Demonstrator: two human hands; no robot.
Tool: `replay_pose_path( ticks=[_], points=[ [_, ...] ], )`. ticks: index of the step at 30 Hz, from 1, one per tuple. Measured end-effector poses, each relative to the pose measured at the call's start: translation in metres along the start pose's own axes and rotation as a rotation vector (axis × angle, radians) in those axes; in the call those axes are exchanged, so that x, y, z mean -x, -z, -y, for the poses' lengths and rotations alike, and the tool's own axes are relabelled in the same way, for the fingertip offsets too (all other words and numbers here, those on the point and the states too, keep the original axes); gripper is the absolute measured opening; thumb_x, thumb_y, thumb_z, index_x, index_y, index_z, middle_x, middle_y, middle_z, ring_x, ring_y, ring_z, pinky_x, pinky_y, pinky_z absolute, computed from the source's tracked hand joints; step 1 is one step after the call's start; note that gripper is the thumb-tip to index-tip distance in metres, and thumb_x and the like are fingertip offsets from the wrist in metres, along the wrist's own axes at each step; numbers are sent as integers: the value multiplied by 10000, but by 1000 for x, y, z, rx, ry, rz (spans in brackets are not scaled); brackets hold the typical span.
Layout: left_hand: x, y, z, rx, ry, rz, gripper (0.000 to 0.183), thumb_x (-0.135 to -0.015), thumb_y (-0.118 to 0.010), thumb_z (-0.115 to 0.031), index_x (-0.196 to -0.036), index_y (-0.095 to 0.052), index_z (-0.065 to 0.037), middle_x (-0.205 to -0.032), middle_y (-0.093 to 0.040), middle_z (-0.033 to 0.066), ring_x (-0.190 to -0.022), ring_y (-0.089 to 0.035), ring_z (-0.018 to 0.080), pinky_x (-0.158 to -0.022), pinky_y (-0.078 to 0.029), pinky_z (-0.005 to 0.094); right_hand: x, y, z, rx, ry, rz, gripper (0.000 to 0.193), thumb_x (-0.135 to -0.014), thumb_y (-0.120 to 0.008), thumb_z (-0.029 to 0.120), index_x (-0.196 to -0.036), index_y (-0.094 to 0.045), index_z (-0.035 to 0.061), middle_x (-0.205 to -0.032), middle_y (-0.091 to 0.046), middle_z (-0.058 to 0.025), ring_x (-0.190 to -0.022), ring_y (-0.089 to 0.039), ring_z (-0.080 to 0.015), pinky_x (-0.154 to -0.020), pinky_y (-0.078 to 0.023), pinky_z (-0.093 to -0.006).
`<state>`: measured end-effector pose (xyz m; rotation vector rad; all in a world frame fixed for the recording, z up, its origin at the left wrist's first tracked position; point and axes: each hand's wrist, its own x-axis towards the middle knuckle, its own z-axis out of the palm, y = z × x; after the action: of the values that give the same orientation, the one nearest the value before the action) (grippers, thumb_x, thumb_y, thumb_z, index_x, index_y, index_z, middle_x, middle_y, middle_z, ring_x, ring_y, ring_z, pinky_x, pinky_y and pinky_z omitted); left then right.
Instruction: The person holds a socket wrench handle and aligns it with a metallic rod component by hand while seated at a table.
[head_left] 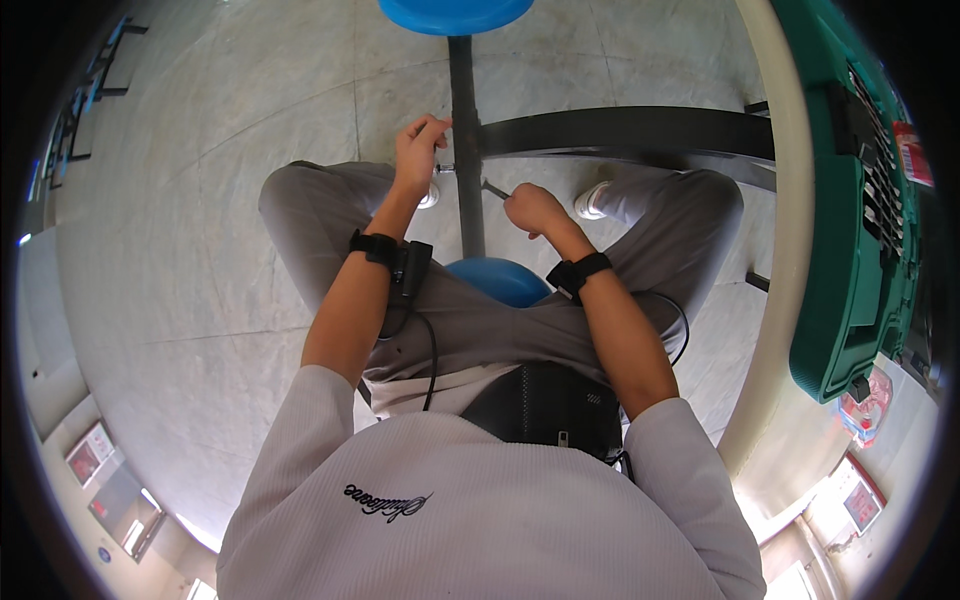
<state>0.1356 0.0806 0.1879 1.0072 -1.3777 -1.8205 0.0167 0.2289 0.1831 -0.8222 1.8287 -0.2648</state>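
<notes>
My left hand [418, 150] is at the left side of a black metal bar [466, 130], its fingers loosely bent and apart, with the fingertips at the bar's edge. Just below those fingers a small shiny bolt [446, 168] sticks out of the bar's left side. On the other side, my right hand [537, 211] is closed in a fist around a slim metal wrench [494, 189]. The wrench's flared tip points up and left, close to the bar's right side; whether it touches is too small to tell.
The bar joins a blue stool seat [457, 12] ahead to another blue seat [503, 281] between my legs. A black beam [625, 131] runs right toward a pale table edge [790, 230]. An open green tool case [838, 290] lies on that table. Cables hang from my wrist straps.
</notes>
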Motion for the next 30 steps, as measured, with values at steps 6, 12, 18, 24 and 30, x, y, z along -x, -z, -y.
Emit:
replay_pose_path(
  ticks=[6, 12, 18, 24, 30],
  points=[
    [-1, 4, 3, 5, 5, 19, 179, -749, -553, -156, -623, -553, -28, -544, -425, -22, -530, -339, 56, -513, -247, 212, 11, -3, 8, -100, -53, 32, 256, -735, -406, 93, -805, -522, -125, -672, -577, -245, -543, -599, -300, -520, -498, -348],
    [0, 2, 1, -2, 18, 18, 178, -746, -558, -152, -621, -556, -26, -547, -433, -21, -527, -339, 54, -507, -245, 214, 20, -21, 17, 131, 76, -211, 243, -740, -401, 87, -866, -483, -104, -777, -566, -301, -751, -583, -387, -710, -454, -410],
    [-1, 3, 2, 51, 15, -8, 167, -739, -565, -143, -619, -559, -28, -557, -447, -24, -531, -341, 51, -509, -243, 209, 34, -25, 29, 203, 103, -216, 235, -749, -419, 91, -897, -476, -83, -806, -575, -278, -797, -573, -390, -720, -452, -421],
    [-2, 1, 4, 63, 12, -21, 160, -730, -562, -128, -602, -548, -34, -561, -457, -20, -547, -353, 49, -523, -247, 206, 36, -41, 29, 341, 176, -248, 231, -723, -457, 65, -902, -450, -82, -756, -591, -245, -731, -595, -365, -655, -474, -408],
    [2, 3, 1, 103, 44, -52, 209, -722, -574, -119, -560, -474, -32, -567, -441, 19, -577, -413, 114, -575, -301, 232, 36, -40, 29, 368, 187, -221, 264, -710, -483, 71, -916, -437, -88, -745, -591, -242, -724, -597, -361, -648, -475, -403]
  ],
)
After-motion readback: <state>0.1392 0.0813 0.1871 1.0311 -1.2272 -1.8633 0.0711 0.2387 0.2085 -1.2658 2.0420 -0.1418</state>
